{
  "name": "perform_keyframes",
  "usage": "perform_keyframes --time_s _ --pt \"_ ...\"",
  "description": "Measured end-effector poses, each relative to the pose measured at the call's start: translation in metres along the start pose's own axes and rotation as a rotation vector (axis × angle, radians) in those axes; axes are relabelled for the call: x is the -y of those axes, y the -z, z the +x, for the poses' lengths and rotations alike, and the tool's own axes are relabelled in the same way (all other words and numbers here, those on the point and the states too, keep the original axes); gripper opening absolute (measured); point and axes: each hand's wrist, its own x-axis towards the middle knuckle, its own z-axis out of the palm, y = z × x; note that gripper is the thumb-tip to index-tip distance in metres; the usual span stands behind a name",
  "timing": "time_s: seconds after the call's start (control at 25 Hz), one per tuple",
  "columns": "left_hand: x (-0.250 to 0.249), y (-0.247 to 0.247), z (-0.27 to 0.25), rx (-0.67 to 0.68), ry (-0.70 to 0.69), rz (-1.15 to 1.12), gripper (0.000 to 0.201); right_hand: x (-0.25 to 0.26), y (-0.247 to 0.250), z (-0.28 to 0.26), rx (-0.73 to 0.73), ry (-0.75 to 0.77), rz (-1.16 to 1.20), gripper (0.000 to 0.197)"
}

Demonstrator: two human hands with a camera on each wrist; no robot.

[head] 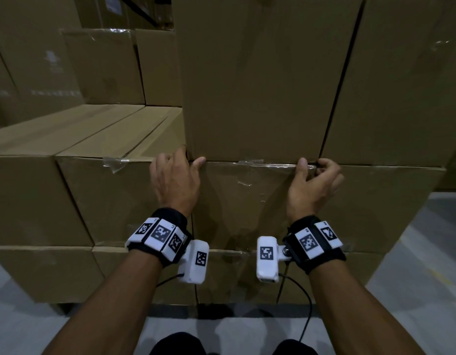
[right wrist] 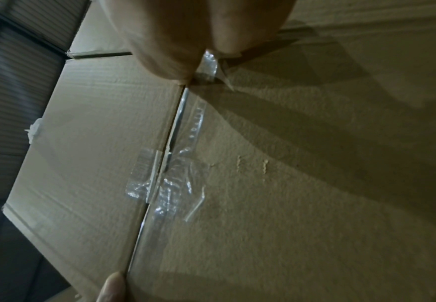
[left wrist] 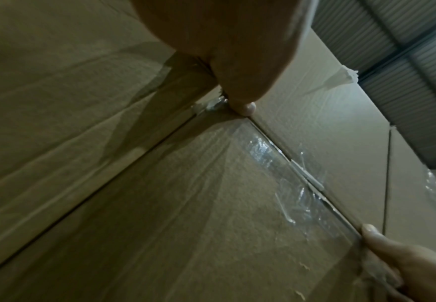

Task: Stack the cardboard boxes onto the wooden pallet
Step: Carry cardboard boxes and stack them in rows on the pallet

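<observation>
A tall cardboard box (head: 260,80) stands on a taped lower box (head: 247,206) in the stack in front of me. My left hand (head: 175,172) hooks its fingers round the tall box's bottom left corner, thumb on the seam. My right hand (head: 314,180) curls its fingers into the gap at the bottom right corner, thumb pressed on the seam. In the left wrist view the thumb tip (left wrist: 245,106) sits on the line between tall box (left wrist: 315,122) and lower box (left wrist: 186,204). The right wrist view shows fingers (right wrist: 165,51) at that seam. A dark base (head: 170,308) lies under the stack; its make is unclear.
Another tall box (head: 401,85) stands tight against the right side. To the left, lower boxes (head: 80,131) form a flat step with more boxes (head: 103,67) behind. Grey floor (head: 414,252) is open at the right and below me.
</observation>
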Motion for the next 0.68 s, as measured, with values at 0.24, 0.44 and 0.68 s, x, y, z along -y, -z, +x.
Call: perform_keyframes --time_s 0.24,0.44,0.68 --pt "0.003 -0.002 -0.001 -0.002 -0.010 -0.003 0.041 -0.011 -0.003 0.003 -0.004 0.027 0.002 0.037" --pt "0.001 0.006 0.002 0.068 0.015 0.034 0.038 -0.007 0.000 -0.003 -0.001 0.015 -0.035 0.036" --pt "-0.004 0.032 0.008 0.449 -0.003 0.202 0.047 0.037 0.035 0.005 0.329 -0.145 -0.302 0.037"
